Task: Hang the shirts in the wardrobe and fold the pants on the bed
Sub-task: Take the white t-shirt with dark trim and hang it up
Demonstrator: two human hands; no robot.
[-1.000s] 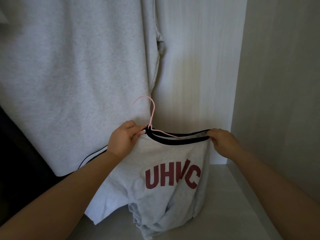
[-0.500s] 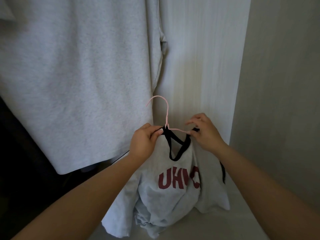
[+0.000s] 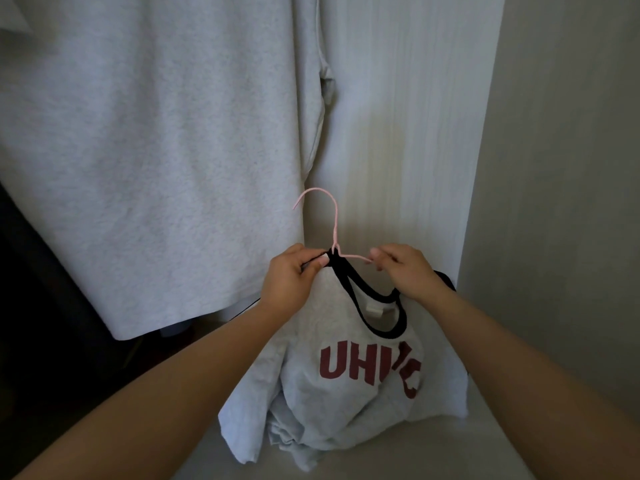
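The wardrobe fills the view: its pale back panel (image 3: 398, 133) runs down the middle, a plain side wall (image 3: 561, 168) closes off the right, and a light bottom shelf (image 3: 491, 452) lies below. A large heather-grey garment (image 3: 156, 150) hangs against the left half of the back panel, its straight hem ending above a dark, shadowed space (image 3: 41, 323) where nothing can be made out. Lower and to the right is the grey shirt (image 3: 346, 410), held up by its neck in front of the back panel while its lower part is bunched in folds on the bottom shelf. Dark red block letters (image 3: 349, 365) cross its chest, partly lost in a fold, and a black ribbed collar (image 3: 377, 296) gapes open, showing a small white label (image 3: 372, 309) inside. A thin pink hanger (image 3: 334, 220) stands upright above the collar, its hook free in the air and curving to the left, touching no rail in view. The left hand (image 3: 291, 282) pinches the black collar between thumb and curled fingers right at the base of the hook. The right hand (image 3: 405, 271), fingers curled, pinches the bare pink arm of the hanger just outside the neck opening, on the right side.
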